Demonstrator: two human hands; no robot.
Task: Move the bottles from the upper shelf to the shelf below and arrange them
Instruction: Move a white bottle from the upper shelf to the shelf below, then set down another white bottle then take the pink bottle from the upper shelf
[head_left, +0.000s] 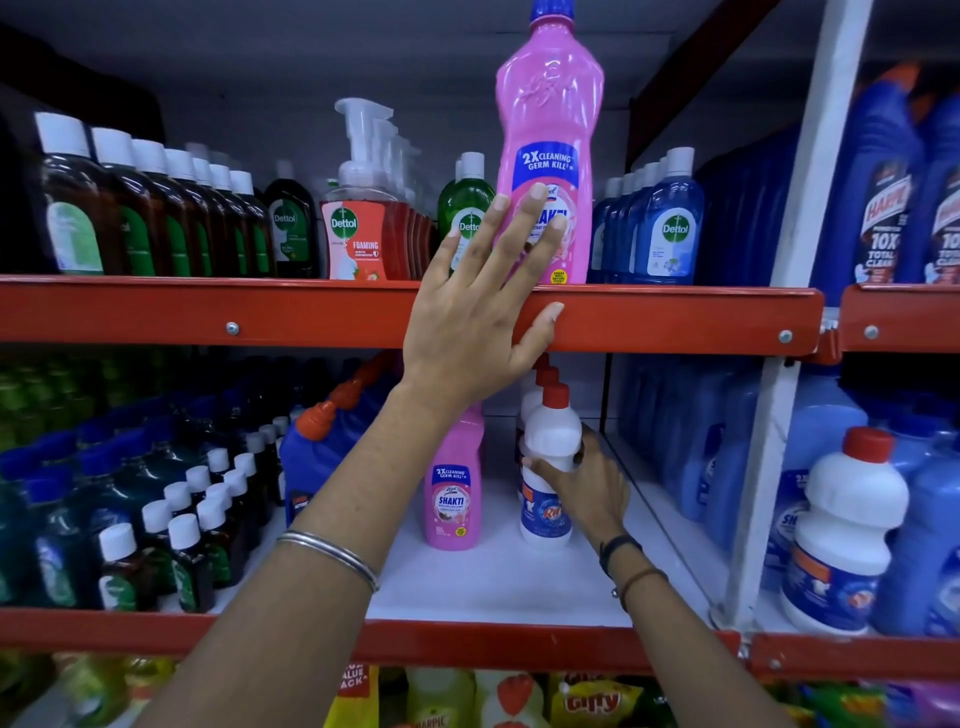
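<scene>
A tall pink bottle (550, 124) with a blue cap stands at the front edge of the upper red shelf (675, 319). My left hand (483, 306) is spread open in front of its lower label, fingertips touching it, thumb against the shelf beam. On the lower white shelf (493, 582) stands a second pink bottle (453, 493), partly behind my left wrist. To its right my right hand (587, 491) grips a white bottle (551, 457) with a red cap, the front one of a short row.
Brown, green and blue Dettol bottles (156, 213) and pump bottles (358, 228) fill the upper shelf either side. Small dark bottles (192, 525) crowd the lower left. Blue and white bottles (841, 525) stand beyond the white upright post (769, 467).
</scene>
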